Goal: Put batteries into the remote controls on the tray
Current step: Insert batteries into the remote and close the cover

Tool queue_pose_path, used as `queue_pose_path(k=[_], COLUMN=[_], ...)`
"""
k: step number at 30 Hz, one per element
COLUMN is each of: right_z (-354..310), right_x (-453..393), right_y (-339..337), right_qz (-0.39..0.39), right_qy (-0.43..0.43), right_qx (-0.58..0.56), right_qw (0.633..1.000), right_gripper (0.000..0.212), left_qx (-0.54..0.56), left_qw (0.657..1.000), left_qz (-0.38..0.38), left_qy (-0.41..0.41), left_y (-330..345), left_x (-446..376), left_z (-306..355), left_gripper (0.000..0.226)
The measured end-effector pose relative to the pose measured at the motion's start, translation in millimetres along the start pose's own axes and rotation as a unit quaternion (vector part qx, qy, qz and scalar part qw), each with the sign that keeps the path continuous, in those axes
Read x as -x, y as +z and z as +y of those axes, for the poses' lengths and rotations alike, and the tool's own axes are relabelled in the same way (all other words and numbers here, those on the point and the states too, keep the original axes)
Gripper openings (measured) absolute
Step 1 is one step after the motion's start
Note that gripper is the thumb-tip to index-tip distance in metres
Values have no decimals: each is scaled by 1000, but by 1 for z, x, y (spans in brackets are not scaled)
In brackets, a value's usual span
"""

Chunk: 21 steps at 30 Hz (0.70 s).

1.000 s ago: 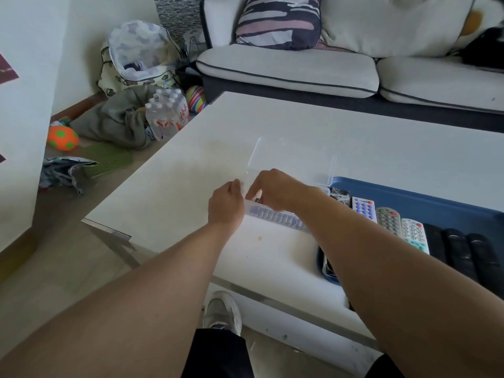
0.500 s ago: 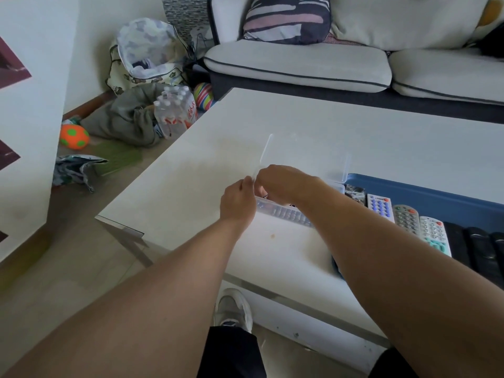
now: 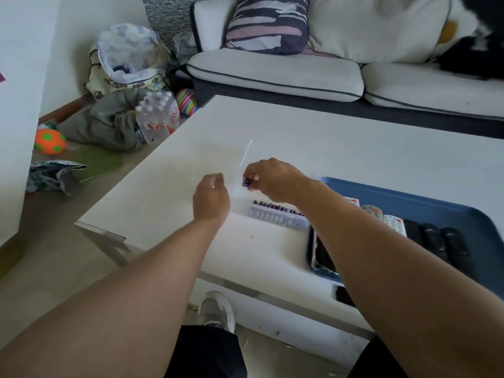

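Batteries are lying in rows in a clear box on the white table, just left of the blue tray of remotes. The right hand is pinching one battery above the box; the left hand, fingers loosely curled, is hovering beside it, holding nothing I can make out.

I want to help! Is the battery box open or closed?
Open. The clear lid stands up behind the battery box, and the rows of batteries show uncovered.
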State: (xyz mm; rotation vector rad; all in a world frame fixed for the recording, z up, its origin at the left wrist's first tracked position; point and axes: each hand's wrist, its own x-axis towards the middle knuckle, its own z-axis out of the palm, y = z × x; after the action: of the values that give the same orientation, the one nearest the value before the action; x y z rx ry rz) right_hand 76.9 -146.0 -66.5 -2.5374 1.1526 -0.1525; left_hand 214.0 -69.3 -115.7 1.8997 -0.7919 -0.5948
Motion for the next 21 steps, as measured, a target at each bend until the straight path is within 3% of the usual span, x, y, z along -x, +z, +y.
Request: queue_pose_path(k=[3, 5, 7, 9, 11, 12, 14, 16, 18, 21], right_z=[23, 50, 72, 89, 104, 108, 116, 120, 123, 125], right_x=[24, 47, 72, 101, 125, 134, 147, 153, 154, 152], right_y=[-22, -32, -36, -38, -38, -38, -39, -41, -43, -44], right_qz=[82, 158, 201, 210, 193, 174, 121, 89, 102, 126], right_qy=[43, 116, 204, 274, 319, 332, 349, 352, 354, 364], right_qx=[-194, -331, -513, -636, -675, -675, -647, -616, -609, -599], right_qw=[977, 923, 809, 690, 636, 635, 667, 699, 703, 702], right_gripper=[10, 14, 23, 26, 21, 20, 19, 17, 15, 12], left_qx=[-32, -39, -24, -14, -74, -126, -232, -346, -437, -488], left_qw=[992, 968, 938, 938, 935, 924, 886, 832, 791, 774], left_qz=[80, 105, 100, 12, -121, -195, -330, -407, -416, -392], left_qy=[88, 225, 330, 346, 325, 303, 229, 147, 102, 92], left_y=[4, 13, 21, 28, 36, 39, 46, 52, 57, 67], left_x=[1, 16, 34, 59, 81, 91, 112, 130, 143, 155], left_z=[19, 36, 52, 70, 83, 88, 90, 87, 84, 87], left_gripper=[32, 25, 13, 6, 20, 24, 28, 36, 44, 53])
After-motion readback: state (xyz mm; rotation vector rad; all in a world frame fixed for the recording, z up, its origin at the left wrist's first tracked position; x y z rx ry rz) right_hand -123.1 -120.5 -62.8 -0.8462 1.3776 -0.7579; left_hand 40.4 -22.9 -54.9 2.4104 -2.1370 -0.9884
